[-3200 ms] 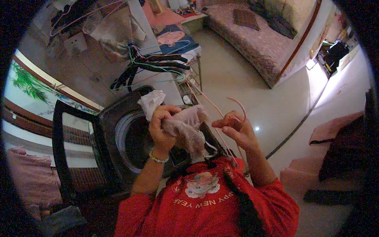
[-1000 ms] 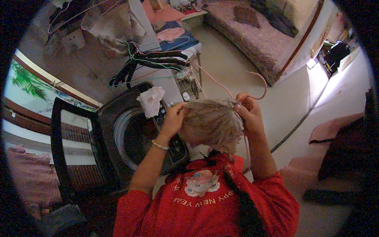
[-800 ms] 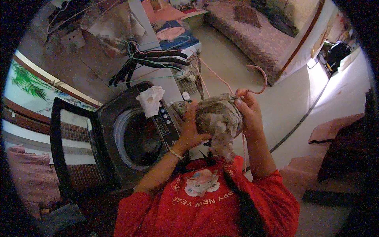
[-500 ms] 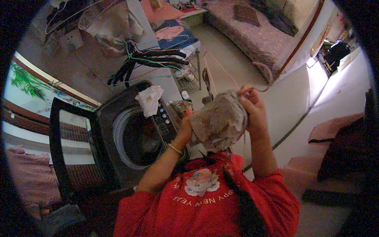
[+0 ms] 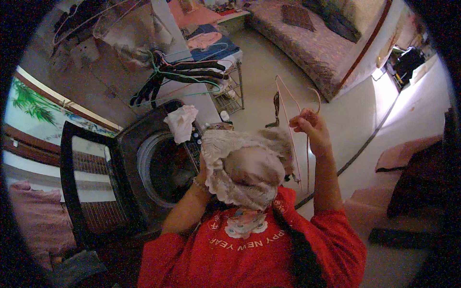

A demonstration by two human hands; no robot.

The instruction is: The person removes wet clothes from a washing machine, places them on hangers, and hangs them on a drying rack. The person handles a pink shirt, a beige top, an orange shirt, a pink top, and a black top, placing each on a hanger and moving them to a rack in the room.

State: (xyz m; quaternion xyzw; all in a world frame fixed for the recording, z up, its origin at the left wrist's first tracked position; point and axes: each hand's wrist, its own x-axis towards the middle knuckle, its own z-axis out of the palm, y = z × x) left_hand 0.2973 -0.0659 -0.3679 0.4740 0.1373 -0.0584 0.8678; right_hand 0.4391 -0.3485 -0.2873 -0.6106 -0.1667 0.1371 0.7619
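My left hand (image 5: 202,169), mostly hidden behind the cloth, holds up a greyish-beige garment (image 5: 254,165). Its edge is wavy and gathered, and a rounded hollow shows in its middle. I cannot make out which garment it is. To the right, my right hand (image 5: 311,126) is closed at a thin pink clothes hanger (image 5: 318,98), whose long sides hang down beside the garment. Near the hanger's left end dangles a narrow dark strip (image 5: 276,109); what it belongs to is unclear. The garment is apart from my right fingers.
At left stands a top-loading washing machine (image 5: 129,189) with its lid (image 5: 67,177) up and laundry inside. A crumpled white cloth (image 5: 181,122) lies over its panel. Beyond are black and green hangers (image 5: 185,72), a wire rack (image 5: 234,91) and a bed (image 5: 297,43). Pink cloth (image 5: 38,216) hangs far left.
My right hand has come off the garment's edge and kept the hanger. The garment has swung left and toward me in my left hand, and its hollow side now faces up.
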